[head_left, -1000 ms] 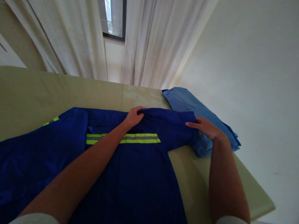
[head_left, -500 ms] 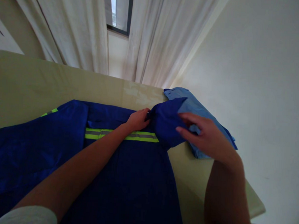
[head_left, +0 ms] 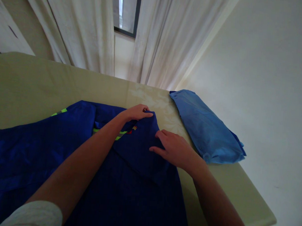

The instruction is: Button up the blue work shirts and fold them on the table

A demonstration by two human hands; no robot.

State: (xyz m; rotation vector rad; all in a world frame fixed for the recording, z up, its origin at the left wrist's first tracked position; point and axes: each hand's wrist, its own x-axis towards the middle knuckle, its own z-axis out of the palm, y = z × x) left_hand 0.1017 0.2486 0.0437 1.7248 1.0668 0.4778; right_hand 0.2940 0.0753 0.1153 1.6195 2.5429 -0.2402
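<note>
A dark blue work jacket (head_left: 127,192) with yellow-green reflective strips lies spread over the table. My left hand (head_left: 138,113) is closed on the jacket's far edge, thumb against a corner of the cloth. A folded-over part of the jacket lies below it, with a small red and yellow emblem (head_left: 132,129) showing beside my left wrist. At the right side of this fold is my right hand (head_left: 173,147), thumb and fingers apart over the cloth; whether it touches the cloth is unclear.
A folded light blue garment (head_left: 207,128) lies on the table (head_left: 79,80) to the right, with darker blue cloth peeking out beneath. Pale curtains (head_left: 87,30) and a window hang behind the table. A white wall (head_left: 274,98) stands at the right.
The jacket part that stuck out to the right is now folded inward, covering much of the reflective strip. My right hand has moved left and down with it; my left hand stays at the far edge.
</note>
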